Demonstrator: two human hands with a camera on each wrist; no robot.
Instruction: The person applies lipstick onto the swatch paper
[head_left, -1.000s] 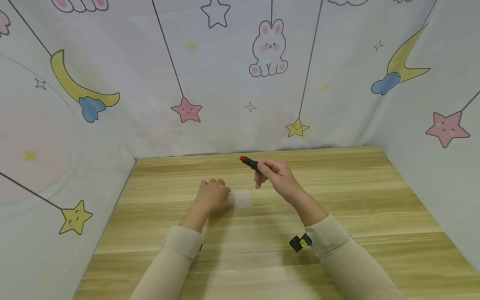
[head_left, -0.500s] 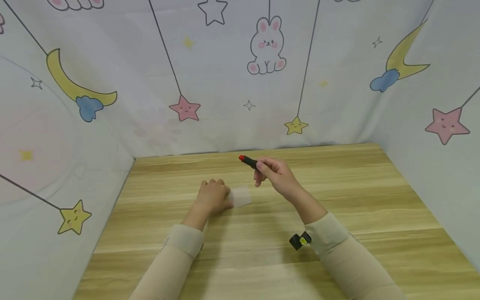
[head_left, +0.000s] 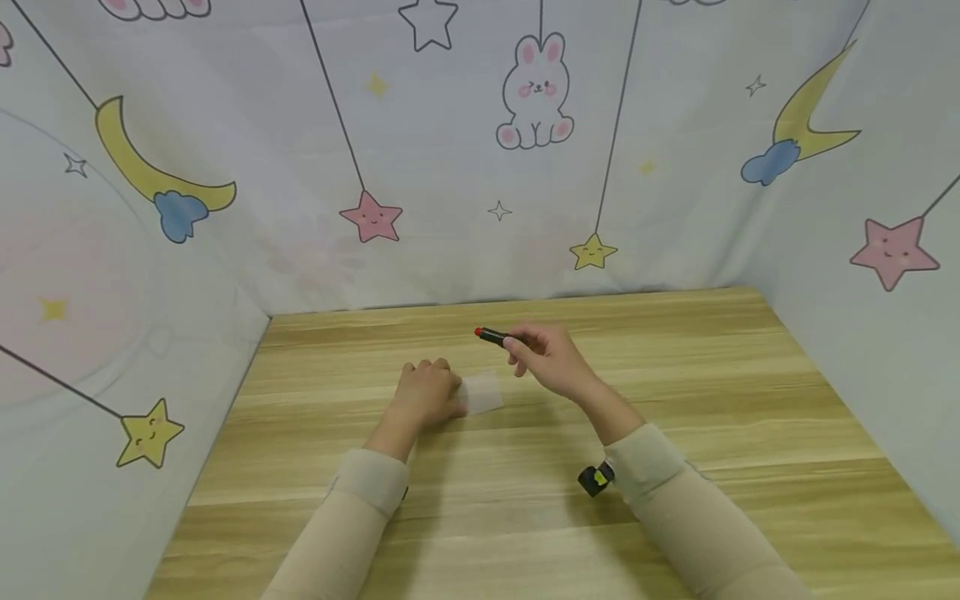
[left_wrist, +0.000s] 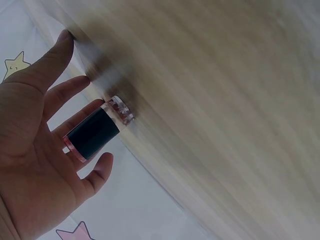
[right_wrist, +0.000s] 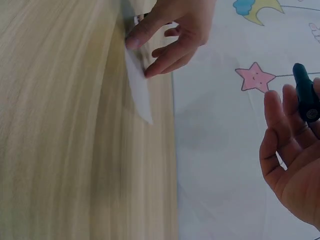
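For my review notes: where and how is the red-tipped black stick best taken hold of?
Probably by the rear of the slim black stick, coming from the right, where the right hand pinches it: the exposed red tip points left and seems best left untouched.

A wooden table top (head_left: 480, 533) with light and dark stripes spreads out at 6 o'clock. White cloth (head_left: 450, 150) goes up behind it and on both sides. A winking bunny (head_left: 535, 100) hangs on a string near 12 o'clock. At 10 o'clock there is a smiling pink star (head_left: 371, 218), and farther out, a yellow moon (head_left: 135, 169) with a blue cloud (head_left: 178, 217). A little yellow star (head_left: 593, 252) smiles at 2 o'clock. Another pink star (head_left: 894, 252) is at 3 o'clock. One more yellow star (head_left: 150, 433) sits at 8 o'clock.
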